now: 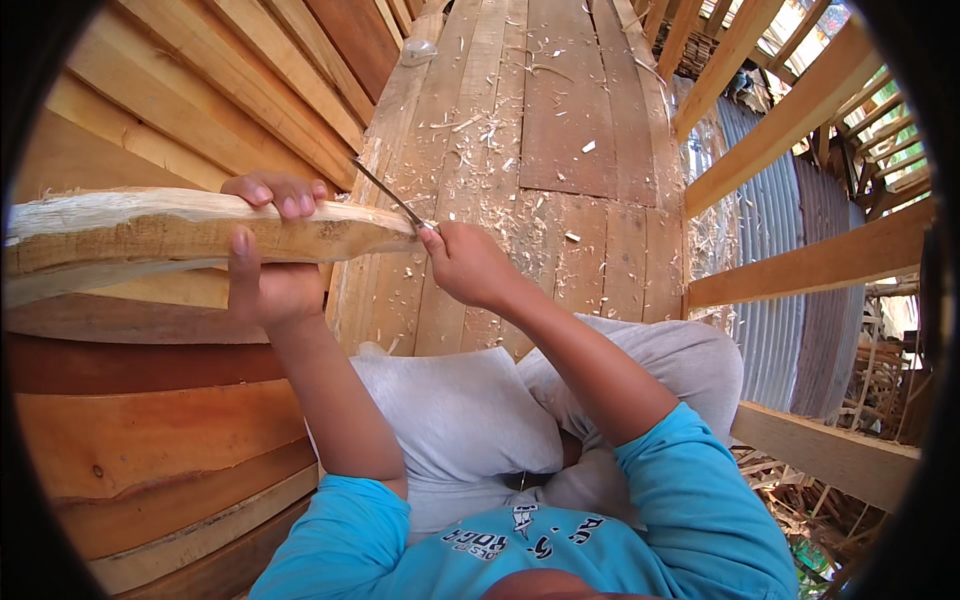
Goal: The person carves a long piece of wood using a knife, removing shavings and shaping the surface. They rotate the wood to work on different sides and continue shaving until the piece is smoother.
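Rough wooden slab point(180, 235), stiff, splintery, seemingly light: left hand point(265, 255) clamps it mid-length, thumb beneath; right hand point(470, 265) grips a thin blade point(390, 197) at its tapered end.

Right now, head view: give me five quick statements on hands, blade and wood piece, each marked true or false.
1. The left hand grips the wood piece. True.
2. The right hand is empty. False: it holds a thin blade.
3. The blade lies against the right end of the wood piece. True.
4. The wood piece lies flat on the plank floor. False: the left hand holds it up off the floor.
5. The plank floor is clean. False: wood shavings are scattered over it.
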